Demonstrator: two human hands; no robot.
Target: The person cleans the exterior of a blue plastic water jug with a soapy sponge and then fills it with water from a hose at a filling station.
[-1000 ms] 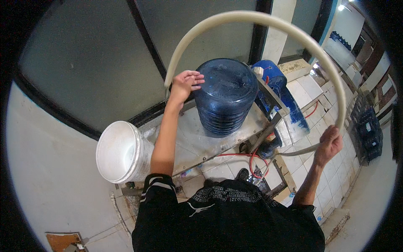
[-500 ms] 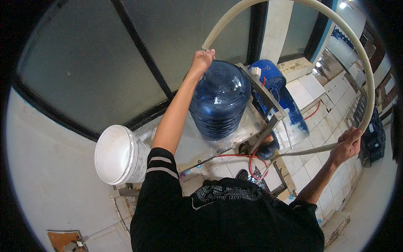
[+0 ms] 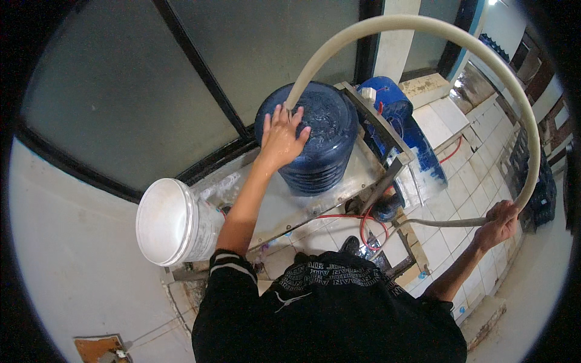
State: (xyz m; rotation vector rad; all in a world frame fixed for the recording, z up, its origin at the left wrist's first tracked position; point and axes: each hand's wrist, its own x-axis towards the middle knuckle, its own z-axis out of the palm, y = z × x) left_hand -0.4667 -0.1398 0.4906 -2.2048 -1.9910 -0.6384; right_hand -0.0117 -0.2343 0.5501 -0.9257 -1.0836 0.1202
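Observation:
A blue ribbed water jug [image 3: 321, 142], apparently bottom up, stands on a metal-topped bench [image 3: 266, 209]. Water ripples over its top face. A thick cream hose [image 3: 393, 23] arcs high overhead, its end pointing down at the jug's top. My left hand [image 3: 283, 136] is open beside that end, its wet fingers stretched out over the jug; the fingertips overlap the hose tip, and I cannot tell whether they touch it. Out to the right, my right hand [image 3: 499, 224] is closed around the hose, which runs on from there toward the floor.
A white bucket [image 3: 164, 221] stands left of the bench. Behind the bench's metal frame [image 3: 378, 130] lies a cut blue drum [image 3: 423, 160]. A red hose [image 3: 363, 230] coils near my shoe on the tiled floor. Dark crates [image 3: 535, 181] stand far right, a window [image 3: 133, 91] behind.
My left hand has let go of the hose end and spread its fingers, coming lower over the jug. The hose arc has dropped, and its end now points at the jug's top.

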